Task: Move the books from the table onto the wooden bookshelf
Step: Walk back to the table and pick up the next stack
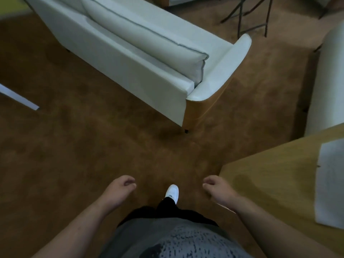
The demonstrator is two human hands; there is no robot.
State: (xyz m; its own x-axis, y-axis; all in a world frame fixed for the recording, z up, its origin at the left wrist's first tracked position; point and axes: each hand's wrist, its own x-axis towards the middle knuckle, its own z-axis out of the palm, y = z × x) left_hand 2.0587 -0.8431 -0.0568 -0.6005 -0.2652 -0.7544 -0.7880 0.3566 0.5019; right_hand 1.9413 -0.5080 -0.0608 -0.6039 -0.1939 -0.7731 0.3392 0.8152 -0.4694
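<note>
My left hand [122,187] and my right hand [216,188] hang low in front of my body over the brown carpet, both loosely curled with nothing in them. A wooden table [260,179] juts in from the right, its corner just beside my right hand. On it lies a white book or sheaf of printed pages [329,181], partly cut off by the frame's right edge. No bookshelf is in view.
A white sofa [149,58] with a wood-coloured side runs diagonally across the upper middle. A white armchair [327,81] stands at the right, dark folding-table legs [251,15] at the top. My white shoe [172,193] is on the carpet between my hands.
</note>
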